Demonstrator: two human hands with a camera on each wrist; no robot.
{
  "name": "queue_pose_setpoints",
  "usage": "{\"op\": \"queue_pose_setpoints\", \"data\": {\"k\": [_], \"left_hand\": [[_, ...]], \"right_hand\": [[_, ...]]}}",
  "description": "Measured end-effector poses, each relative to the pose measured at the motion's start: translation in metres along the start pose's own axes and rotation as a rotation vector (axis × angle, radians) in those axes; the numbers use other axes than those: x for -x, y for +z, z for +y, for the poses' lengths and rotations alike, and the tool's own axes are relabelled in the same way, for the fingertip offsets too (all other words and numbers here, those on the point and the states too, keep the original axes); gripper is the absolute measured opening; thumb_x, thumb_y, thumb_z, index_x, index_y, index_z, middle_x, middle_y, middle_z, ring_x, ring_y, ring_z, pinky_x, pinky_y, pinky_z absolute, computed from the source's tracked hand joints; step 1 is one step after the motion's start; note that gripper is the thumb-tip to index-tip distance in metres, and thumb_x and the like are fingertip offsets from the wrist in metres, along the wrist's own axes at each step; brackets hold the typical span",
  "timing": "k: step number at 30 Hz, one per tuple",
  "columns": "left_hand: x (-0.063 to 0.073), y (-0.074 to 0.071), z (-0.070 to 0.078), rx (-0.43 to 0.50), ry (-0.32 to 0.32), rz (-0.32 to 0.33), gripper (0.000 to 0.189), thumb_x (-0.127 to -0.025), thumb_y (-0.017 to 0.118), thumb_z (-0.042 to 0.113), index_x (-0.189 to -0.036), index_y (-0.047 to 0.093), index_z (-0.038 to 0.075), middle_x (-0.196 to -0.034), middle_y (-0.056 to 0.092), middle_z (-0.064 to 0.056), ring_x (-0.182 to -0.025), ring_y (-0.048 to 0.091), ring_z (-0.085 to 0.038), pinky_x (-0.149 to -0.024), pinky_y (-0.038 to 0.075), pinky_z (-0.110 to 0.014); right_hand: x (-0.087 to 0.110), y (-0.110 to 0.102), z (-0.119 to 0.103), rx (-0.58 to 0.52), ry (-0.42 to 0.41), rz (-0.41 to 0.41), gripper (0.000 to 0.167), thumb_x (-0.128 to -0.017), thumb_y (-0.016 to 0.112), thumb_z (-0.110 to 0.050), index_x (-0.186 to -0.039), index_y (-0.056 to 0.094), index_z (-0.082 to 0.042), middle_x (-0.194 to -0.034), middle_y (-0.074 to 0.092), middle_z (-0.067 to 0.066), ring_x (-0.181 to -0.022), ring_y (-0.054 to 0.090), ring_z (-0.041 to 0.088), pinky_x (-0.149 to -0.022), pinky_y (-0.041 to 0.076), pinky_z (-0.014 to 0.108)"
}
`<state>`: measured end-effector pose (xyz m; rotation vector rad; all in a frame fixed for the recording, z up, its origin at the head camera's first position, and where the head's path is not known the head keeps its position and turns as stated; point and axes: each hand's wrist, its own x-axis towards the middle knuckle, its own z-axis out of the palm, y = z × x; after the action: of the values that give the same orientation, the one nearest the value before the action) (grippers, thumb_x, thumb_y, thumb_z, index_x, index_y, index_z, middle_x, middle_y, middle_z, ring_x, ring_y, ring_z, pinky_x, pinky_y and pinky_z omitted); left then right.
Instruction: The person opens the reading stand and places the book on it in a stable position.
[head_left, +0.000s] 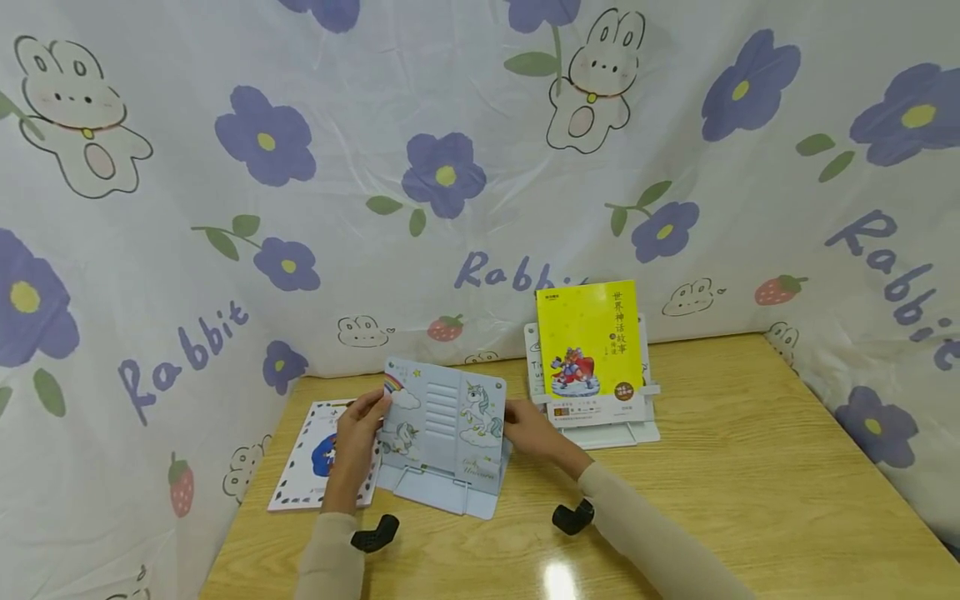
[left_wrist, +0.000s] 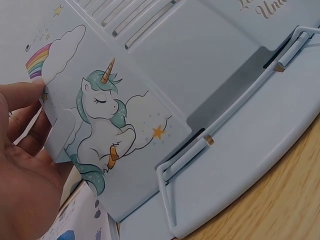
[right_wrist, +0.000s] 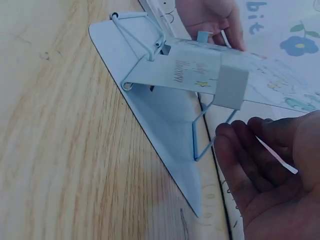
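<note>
A pale blue book stand with unicorn drawings stands on the table, its panel leaning back over a flat base. At the panel's left edge my left hand pinches it, thumb in front by the rainbow and fingers behind. My right hand is at the opposite edge. Its slightly bent fingers reach behind the panel, fingertips close to the wire support and the side tab. Two wire page holders lie along the front lip.
Left of the stand, partly under my left arm, lies a white book with a blue picture. To the right, a yellow book leans on a second white stand. A rabbit-print cloth hangs behind the wooden table.
</note>
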<state>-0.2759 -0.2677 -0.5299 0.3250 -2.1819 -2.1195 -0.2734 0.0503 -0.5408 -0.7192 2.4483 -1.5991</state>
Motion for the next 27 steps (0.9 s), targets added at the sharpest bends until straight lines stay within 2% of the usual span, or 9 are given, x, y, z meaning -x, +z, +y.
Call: {"op": "queue_pose_setpoints", "data": {"k": [4,8,12,16,20,22,27], "left_hand": [[0.002,-0.003,-0.001,0.011,0.014,-0.009,0.050,-0.105,0.069,0.036,-0.145,0.061,0.007,-0.121,0.067,0.013,-0.113,0.060,-0.007,-0.094,0.051,-0.018],[0.003,-0.005,-0.001,0.016,0.032,-0.020,0.048,-0.106,0.070,0.032,-0.143,0.062,0.003,-0.116,0.069,0.012,-0.110,0.061,-0.008,-0.093,0.053,-0.019],[0.005,-0.007,-0.002,0.000,0.031,-0.026,0.048,-0.105,0.070,0.032,-0.143,0.062,0.004,-0.118,0.069,0.013,-0.112,0.062,-0.007,-0.094,0.053,-0.018],[0.006,-0.009,-0.003,-0.028,0.018,-0.030,0.050,-0.105,0.070,0.033,-0.145,0.061,0.004,-0.120,0.068,0.011,-0.112,0.062,-0.006,-0.092,0.053,-0.018],[0.007,-0.011,-0.005,-0.058,-0.005,-0.027,0.053,-0.104,0.071,0.036,-0.146,0.061,0.006,-0.122,0.066,0.011,-0.113,0.060,-0.005,-0.092,0.051,-0.017],[0.006,-0.012,-0.005,-0.066,-0.019,-0.022,0.052,-0.103,0.072,0.038,-0.145,0.062,0.008,-0.122,0.066,0.012,-0.114,0.059,-0.005,-0.092,0.050,-0.017],[0.006,-0.011,-0.007,-0.083,-0.026,-0.030,0.050,-0.104,0.072,0.037,-0.144,0.063,0.008,-0.115,0.067,0.014,-0.110,0.058,-0.008,-0.089,0.050,-0.020]], "right_hand": [[0.010,-0.005,-0.006,-0.053,0.024,-0.005,0.035,-0.113,0.050,-0.012,-0.142,0.064,-0.001,-0.125,0.075,0.016,-0.099,0.071,0.016,-0.088,0.063,0.038],[0.020,-0.008,-0.013,-0.079,0.031,0.056,0.028,-0.113,0.050,-0.012,-0.131,0.069,-0.001,-0.110,0.075,0.015,-0.091,0.073,0.020,-0.087,0.064,0.049],[0.030,-0.008,-0.017,-0.118,0.010,0.102,0.029,-0.115,0.047,-0.018,-0.119,0.069,0.000,-0.097,0.072,0.017,-0.087,0.071,0.026,-0.085,0.063,0.051],[0.040,-0.006,-0.021,-0.196,-0.016,0.116,0.032,-0.116,0.045,-0.021,-0.119,0.066,0.003,-0.099,0.069,0.024,-0.088,0.070,0.036,-0.084,0.064,0.048],[0.049,0.001,-0.024,-0.219,-0.008,0.144,0.025,-0.112,0.056,-0.019,-0.123,0.064,0.003,-0.105,0.069,0.024,-0.093,0.072,0.041,-0.086,0.064,0.047],[0.052,0.005,-0.025,-0.196,0.013,0.167,0.023,-0.109,0.063,-0.018,-0.123,0.064,0.000,-0.106,0.070,0.020,-0.094,0.073,0.037,-0.085,0.065,0.043],[0.056,0.020,-0.023,-0.119,0.046,0.239,0.017,-0.104,0.071,-0.014,-0.117,0.066,-0.005,-0.104,0.071,0.010,-0.091,0.069,0.015,-0.080,0.060,0.024]]}}
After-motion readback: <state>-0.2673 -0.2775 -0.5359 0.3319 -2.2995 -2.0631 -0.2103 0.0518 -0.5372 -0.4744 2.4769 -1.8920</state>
